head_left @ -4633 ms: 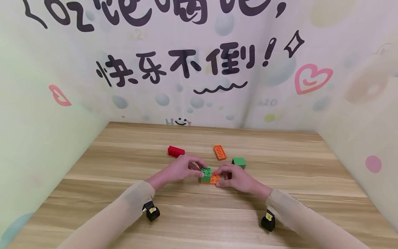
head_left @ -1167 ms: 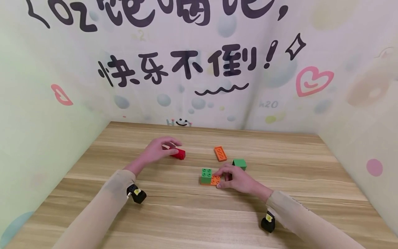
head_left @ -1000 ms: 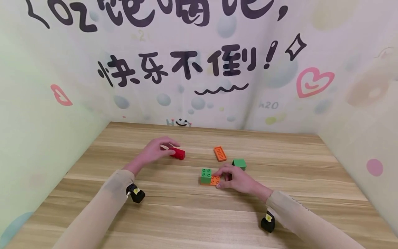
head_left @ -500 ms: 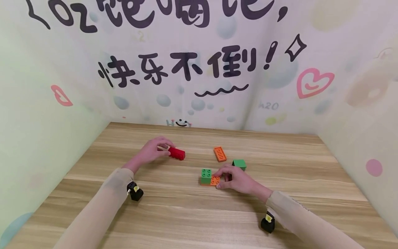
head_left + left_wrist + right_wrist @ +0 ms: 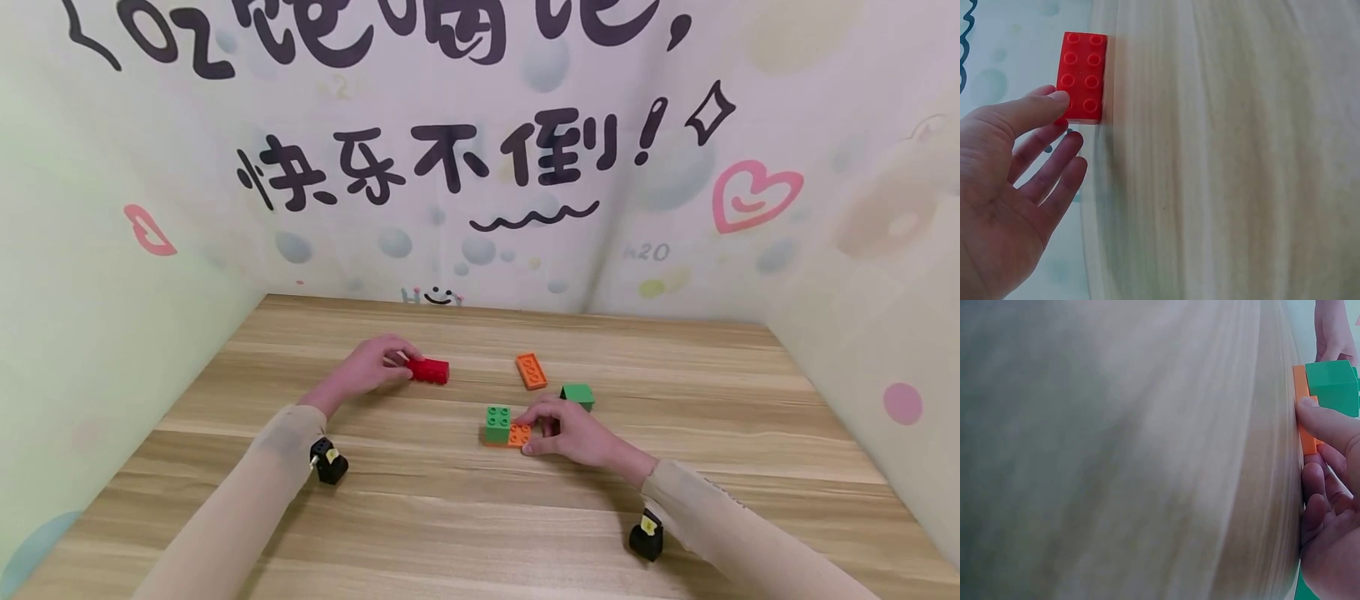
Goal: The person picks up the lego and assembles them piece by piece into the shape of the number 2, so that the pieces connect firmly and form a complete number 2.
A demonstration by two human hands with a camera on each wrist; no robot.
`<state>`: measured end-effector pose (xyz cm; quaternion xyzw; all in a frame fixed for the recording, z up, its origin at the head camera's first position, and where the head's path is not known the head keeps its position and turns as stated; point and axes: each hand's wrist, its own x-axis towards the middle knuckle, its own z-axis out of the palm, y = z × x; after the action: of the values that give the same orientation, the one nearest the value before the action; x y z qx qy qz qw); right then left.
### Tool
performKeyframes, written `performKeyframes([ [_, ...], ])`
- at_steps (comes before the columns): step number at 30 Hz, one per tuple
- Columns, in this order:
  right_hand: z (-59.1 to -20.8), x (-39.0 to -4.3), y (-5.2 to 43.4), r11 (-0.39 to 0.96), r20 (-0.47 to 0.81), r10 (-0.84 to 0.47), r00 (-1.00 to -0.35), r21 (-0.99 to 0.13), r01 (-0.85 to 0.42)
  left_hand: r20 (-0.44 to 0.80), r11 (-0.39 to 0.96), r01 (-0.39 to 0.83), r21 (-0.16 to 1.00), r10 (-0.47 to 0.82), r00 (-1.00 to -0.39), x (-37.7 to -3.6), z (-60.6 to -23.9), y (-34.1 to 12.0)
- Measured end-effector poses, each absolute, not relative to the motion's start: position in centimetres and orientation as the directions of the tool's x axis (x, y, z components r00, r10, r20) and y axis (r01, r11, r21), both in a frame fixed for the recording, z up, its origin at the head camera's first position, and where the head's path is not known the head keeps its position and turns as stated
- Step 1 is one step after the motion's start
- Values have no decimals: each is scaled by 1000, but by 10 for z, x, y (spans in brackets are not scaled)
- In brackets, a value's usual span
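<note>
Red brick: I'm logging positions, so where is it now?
In the head view, the red brick is left of the upturned orange brick, pinched by the left hand.

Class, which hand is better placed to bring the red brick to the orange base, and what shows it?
The left hand, I'd judge: it pinches the red brick. The right hand holds the orange base, which bears the green block, so it seems better suited to steadying.
</note>
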<state>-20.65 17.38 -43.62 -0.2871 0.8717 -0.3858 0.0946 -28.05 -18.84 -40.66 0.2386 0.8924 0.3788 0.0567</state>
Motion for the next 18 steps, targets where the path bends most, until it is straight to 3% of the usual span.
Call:
performKeyframes([
  [18, -435, -204, 173, 542, 43, -566, -824, -733, -410, 103, 644, 382, 662, 427, -898, -286, -412, -174],
])
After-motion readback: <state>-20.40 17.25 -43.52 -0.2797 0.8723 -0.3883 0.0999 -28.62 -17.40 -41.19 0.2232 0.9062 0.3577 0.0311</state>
